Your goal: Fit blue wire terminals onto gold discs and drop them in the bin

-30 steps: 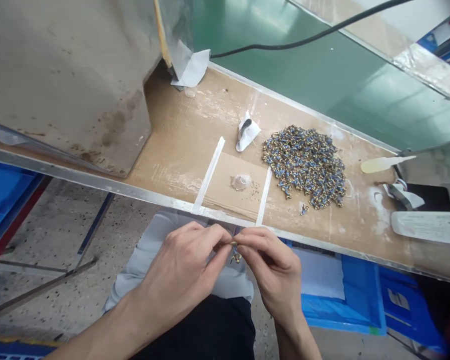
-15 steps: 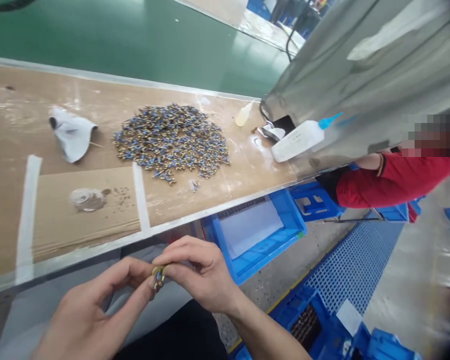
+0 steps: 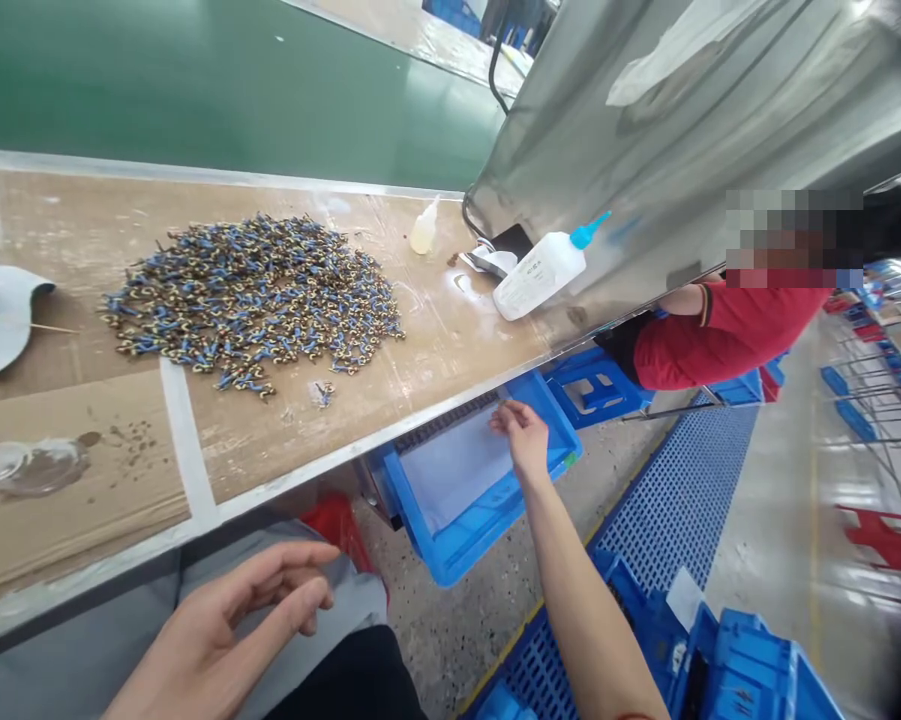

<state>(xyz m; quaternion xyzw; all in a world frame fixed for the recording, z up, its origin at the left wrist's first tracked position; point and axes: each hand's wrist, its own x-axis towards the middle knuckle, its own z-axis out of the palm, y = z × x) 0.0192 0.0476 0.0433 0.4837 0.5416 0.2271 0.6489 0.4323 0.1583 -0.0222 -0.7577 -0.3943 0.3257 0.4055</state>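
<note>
My left hand [image 3: 232,625] hovers over my lap below the bench edge, fingers spread and empty. My right hand [image 3: 523,435] reaches out over a blue bin [image 3: 487,520] lined with a white sheet [image 3: 454,468]. Its fingers are bunched and pointing down, and what they hold, if anything, is hidden. On the cardboard-topped bench [image 3: 457,335] lies a wide pile of small blue-and-brass parts [image 3: 255,290], apart from both hands.
A white squeeze bottle with a blue tip [image 3: 540,275] and a small dropper bottle [image 3: 424,232] lie beside a metal housing [image 3: 682,120]. A co-worker's red sleeve [image 3: 720,345] shows to the right. Blue crates [image 3: 750,660] stand on the floor. A green conveyor [image 3: 195,90] runs behind the bench.
Both hands were pinching one small part together. They have separated: my left hand opened and dropped back, my right hand went out to the blue bin. The view swung right.
</note>
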